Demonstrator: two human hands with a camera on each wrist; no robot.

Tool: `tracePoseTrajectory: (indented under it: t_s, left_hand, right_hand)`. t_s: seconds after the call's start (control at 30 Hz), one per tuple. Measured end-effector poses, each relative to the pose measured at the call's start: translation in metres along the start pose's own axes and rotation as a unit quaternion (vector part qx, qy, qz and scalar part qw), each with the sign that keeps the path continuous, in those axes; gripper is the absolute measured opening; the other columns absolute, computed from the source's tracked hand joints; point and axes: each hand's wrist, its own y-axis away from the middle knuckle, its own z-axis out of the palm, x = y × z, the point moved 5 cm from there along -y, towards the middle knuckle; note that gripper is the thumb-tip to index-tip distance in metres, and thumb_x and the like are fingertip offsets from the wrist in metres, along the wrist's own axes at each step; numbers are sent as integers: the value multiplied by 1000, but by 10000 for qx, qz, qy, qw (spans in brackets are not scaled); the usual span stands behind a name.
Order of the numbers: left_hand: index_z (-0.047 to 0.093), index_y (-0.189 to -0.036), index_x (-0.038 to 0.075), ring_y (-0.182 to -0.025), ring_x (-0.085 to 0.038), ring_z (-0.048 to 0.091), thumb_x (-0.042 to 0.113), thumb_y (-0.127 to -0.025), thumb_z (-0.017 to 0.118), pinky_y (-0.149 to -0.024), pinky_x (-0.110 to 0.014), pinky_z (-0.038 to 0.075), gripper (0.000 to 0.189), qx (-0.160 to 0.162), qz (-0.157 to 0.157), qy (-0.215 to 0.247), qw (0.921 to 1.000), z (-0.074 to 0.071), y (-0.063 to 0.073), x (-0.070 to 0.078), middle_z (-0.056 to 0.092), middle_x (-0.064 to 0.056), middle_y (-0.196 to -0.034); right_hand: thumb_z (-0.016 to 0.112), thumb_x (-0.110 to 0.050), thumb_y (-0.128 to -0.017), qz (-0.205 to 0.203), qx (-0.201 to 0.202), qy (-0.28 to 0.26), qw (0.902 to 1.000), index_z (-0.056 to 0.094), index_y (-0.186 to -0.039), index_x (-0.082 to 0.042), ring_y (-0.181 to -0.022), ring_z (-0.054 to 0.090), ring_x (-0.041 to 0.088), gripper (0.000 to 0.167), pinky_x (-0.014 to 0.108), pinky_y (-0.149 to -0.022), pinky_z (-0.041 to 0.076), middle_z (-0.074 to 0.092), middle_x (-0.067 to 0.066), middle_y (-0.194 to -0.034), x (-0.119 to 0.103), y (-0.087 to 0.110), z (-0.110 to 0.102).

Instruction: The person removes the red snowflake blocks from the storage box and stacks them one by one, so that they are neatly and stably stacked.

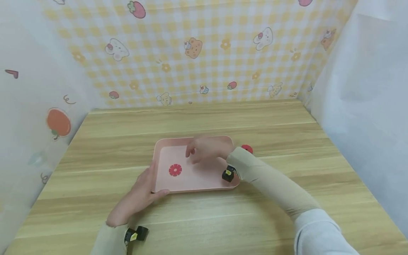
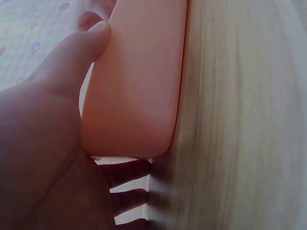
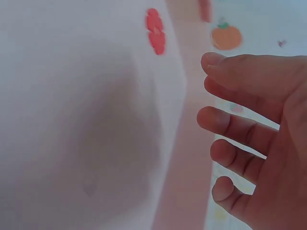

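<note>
A shallow pink tray [image 1: 204, 191] lies on the wooden table, with a flat red flower-shaped piece [image 1: 175, 170] in its left part. My left hand [image 1: 140, 194] holds the tray's near left corner, its thumb on the front rim and its fingers around the left side, as the left wrist view also shows. Over the tray's middle hovers my right hand [image 1: 208, 148], a little blurred. Its fingers [image 3: 216, 120] are loosely bent, the thumb close to the index finger, and no object shows between them. The red piece [image 3: 156, 31] lies apart from that hand.
Just right of the tray is another red piece [image 1: 247, 148], partly hidden by the right sleeve [image 1: 271, 180]. A yellow checked cloth [image 1: 204, 71] hangs at the table's back, and pale sheets hang at both sides. Small black wrist devices [image 1: 228, 174] sit on both arms.
</note>
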Motion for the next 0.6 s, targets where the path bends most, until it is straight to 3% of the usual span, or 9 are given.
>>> tracePoseTrajectory:
  t_s: [0.3,0.6]
  left_hand:
    - [4,-151,0,-125,-42,38,38,-79,76,-104,-65,30,109,-60,-127,-15,9999,0,1,-2,36,-26,-141]
    - [3,-151,-1,-124,-43,38,35,-80,76,-104,-65,31,107,-41,-87,-1,10000,0,1,0,37,-28,-140]
  right_hand:
    - [72,-16,-84,-495,-56,323,9982,67,-116,-18,-93,53,12,33,22,-82,47,61,-2,-104,-20,-24,21]
    - [75,-16,-80,-573,2,385,9976,68,-113,-24,-90,53,9,35,18,-83,46,57,-7,-101,-26,-39,37]
